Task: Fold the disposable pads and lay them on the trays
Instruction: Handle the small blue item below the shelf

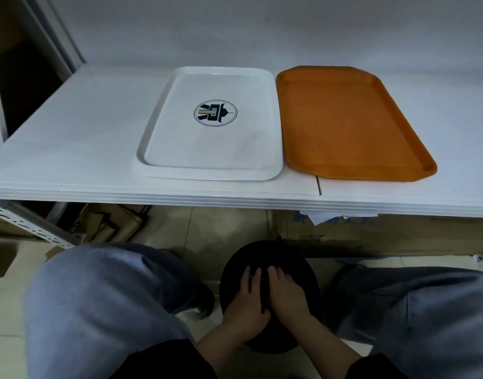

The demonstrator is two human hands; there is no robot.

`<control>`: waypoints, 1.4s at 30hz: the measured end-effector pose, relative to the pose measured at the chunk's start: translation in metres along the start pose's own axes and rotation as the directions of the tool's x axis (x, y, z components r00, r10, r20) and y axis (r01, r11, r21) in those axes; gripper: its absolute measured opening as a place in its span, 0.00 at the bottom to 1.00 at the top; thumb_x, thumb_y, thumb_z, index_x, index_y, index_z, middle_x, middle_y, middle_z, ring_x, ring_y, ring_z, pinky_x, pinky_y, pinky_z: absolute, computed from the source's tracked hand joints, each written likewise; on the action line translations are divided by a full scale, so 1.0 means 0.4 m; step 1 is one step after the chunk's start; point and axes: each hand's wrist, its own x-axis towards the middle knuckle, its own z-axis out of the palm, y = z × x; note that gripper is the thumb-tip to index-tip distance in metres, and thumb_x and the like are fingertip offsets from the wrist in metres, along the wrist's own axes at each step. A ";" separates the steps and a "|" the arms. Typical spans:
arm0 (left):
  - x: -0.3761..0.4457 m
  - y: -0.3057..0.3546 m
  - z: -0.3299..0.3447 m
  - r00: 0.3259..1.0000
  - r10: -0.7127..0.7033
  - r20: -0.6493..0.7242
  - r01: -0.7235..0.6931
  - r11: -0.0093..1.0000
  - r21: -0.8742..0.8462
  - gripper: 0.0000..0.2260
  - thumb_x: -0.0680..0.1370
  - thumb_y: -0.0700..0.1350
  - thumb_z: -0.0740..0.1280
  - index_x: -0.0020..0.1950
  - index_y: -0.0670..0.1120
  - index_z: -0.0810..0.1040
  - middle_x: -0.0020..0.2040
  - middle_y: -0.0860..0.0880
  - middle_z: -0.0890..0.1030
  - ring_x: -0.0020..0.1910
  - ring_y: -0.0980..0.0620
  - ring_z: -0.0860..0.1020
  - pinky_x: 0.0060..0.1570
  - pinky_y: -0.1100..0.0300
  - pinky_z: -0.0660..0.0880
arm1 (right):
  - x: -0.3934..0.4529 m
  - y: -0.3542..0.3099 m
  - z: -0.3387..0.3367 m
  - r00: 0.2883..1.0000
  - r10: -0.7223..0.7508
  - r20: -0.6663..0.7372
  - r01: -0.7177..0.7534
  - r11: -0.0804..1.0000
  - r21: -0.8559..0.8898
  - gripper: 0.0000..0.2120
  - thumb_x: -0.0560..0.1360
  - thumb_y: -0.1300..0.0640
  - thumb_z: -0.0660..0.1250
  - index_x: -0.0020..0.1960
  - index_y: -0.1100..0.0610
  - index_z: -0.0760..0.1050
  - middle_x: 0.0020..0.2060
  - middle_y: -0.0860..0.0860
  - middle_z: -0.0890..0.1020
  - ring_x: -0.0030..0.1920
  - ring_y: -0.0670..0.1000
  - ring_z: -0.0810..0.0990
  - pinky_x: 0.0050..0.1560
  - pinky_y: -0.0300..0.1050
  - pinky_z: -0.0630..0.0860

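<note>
The left hand (247, 302) lies flat, fingers straight, on a dark round seat (270, 258) between the knees. Touching it, the right hand (285, 294) rests likewise, holding nothing. Well beyond both hands, on the white shelf (71, 138), sit a white tray (158, 170) and, just beside it, an orange tray (357, 119).

I see a white shelf (71, 149) vs pale wall (234, 28); beige tiled floor (207, 231) w/ cardboard boxes (398, 231) beneath.
</note>
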 end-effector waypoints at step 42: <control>-0.013 0.102 -0.180 0.995 -0.037 -0.098 0.059 0.969 0.240 0.16 0.79 0.42 0.57 0.66 0.42 0.70 0.65 0.41 0.74 0.63 0.43 0.74 0.59 0.54 0.72 | -0.073 -0.013 -0.243 0.998 -0.007 -0.056 0.002 0.995 -0.103 0.13 0.79 0.53 0.58 0.60 0.58 0.71 0.55 0.55 0.79 0.53 0.56 0.79 0.40 0.42 0.67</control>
